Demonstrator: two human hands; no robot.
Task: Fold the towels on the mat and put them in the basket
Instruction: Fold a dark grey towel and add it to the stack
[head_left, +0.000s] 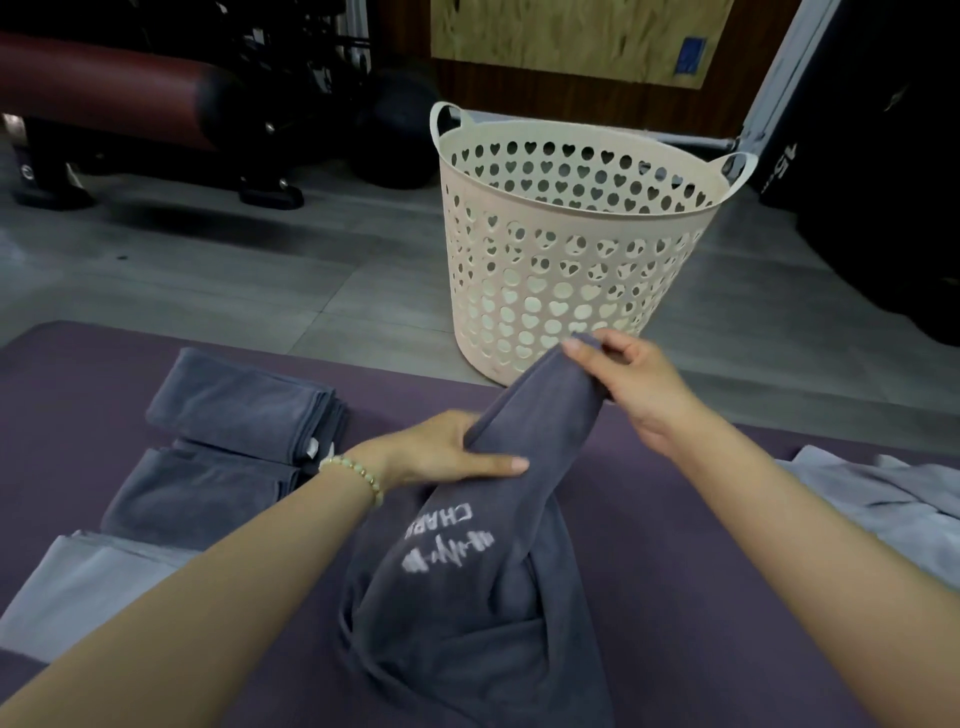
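A dark grey towel (488, 582) with white lettering lies bunched in the middle of the purple mat (93, 374), its far end lifted. My right hand (628, 384) pinches that raised end close to the basket. My left hand (441, 452) grips the towel's left edge lower down, thumb over the cloth. The cream basket (561, 249) with heart-shaped holes stands on the floor just beyond the mat; I see no towel inside it.
Two folded dark grey towels (244, 405) (197, 493) lie at the mat's left, with a light grey towel (88, 582) nearer me. More light grey cloth (872, 499) sits at the right. Gym equipment (156, 104) stands behind on the grey floor.
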